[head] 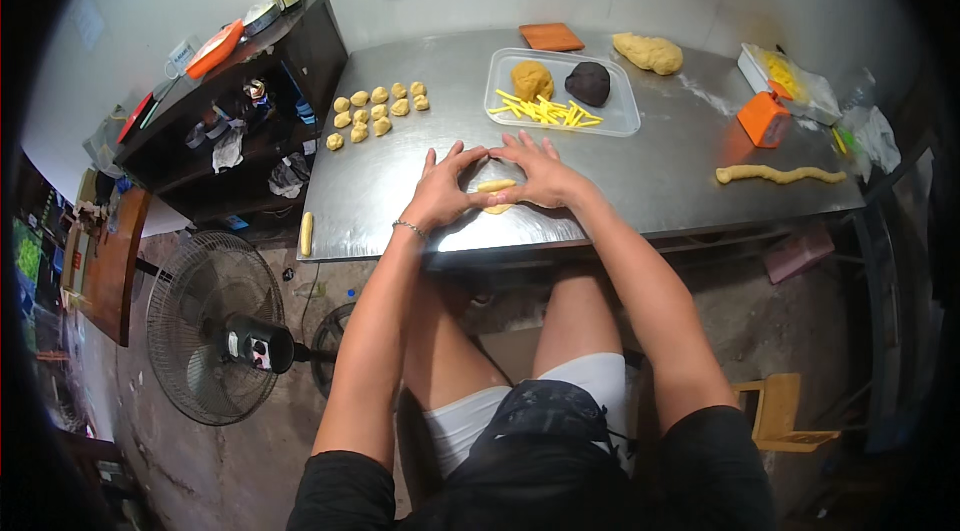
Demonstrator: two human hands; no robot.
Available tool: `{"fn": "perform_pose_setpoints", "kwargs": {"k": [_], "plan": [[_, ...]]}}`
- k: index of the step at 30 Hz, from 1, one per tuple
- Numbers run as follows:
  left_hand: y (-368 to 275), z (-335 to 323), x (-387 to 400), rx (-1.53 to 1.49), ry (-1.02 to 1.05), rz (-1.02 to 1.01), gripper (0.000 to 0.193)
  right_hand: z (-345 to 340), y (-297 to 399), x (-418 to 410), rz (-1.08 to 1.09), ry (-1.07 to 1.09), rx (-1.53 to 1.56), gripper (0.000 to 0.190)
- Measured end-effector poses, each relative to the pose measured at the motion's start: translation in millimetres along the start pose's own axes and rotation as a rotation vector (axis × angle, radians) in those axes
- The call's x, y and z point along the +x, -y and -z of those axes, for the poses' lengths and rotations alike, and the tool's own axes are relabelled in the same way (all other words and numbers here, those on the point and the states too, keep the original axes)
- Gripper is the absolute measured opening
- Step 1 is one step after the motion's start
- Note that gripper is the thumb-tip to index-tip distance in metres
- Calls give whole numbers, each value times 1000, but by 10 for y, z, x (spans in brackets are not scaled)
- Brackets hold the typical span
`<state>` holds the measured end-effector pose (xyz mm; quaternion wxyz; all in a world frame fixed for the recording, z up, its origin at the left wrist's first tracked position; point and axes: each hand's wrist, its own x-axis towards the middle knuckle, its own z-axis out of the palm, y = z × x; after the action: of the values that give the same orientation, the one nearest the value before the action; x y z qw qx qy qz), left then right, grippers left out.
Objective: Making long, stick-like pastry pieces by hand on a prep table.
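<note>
On the stainless steel table [420, 178] before me lies a small flattened piece of yellow dough [499, 209], with a pale yellow strip [496, 185] across its far part. My left hand [448, 186] and my right hand [541, 174] arch around it from either side. Both thumbs meet over the dough, touching it between the strip and its near edge. The fingers of each hand are spread and reach past the strip, their tips nearly meeting beyond it. Part of the dough is hidden beneath the thumbs.
Beyond my hands, a clear plastic tray [499, 65] holds dark and tan dough lumps and yellow sticks. Several dough balls [360, 116] sit left; a finished-looking roll [306, 234] lies at the corner. Rightward are a dough rope [780, 174] and an orange scale [763, 119]. A fan [217, 328] stands left.
</note>
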<state>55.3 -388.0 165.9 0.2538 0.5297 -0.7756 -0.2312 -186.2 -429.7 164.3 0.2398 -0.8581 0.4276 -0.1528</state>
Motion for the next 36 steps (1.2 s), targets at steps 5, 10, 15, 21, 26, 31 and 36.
{"fn": "perform_pose_setpoints", "kwargs": {"k": [5, 10, 15, 21, 26, 31, 36], "plan": [[27, -21, -14, 12, 40, 18, 115, 1, -4, 15, 3, 68, -16, 121], [23, 69, 7, 33, 136, 3, 128, 114, 61, 37, -16, 177, -51, 139], [52, 78, 0, 54, 142, -44, 134, 103, 93, 49, -24, 178, -125, 143], [102, 150, 27, -223, 148, 30, 130, 28, 204, 32, -60, 159, -136, 144], [134, 1, 38, -170, 67, 5, 120, 13, 198, -20, -54, 140, -193, 138], [42, -24, 3, 148, 14, -19, 115, -75, 116, -81, 32, 19, -163, 136], [109, 1, -42, 86, 81, -85, 132, 13, -77, -111, 87, 71, -14, 125]]}}
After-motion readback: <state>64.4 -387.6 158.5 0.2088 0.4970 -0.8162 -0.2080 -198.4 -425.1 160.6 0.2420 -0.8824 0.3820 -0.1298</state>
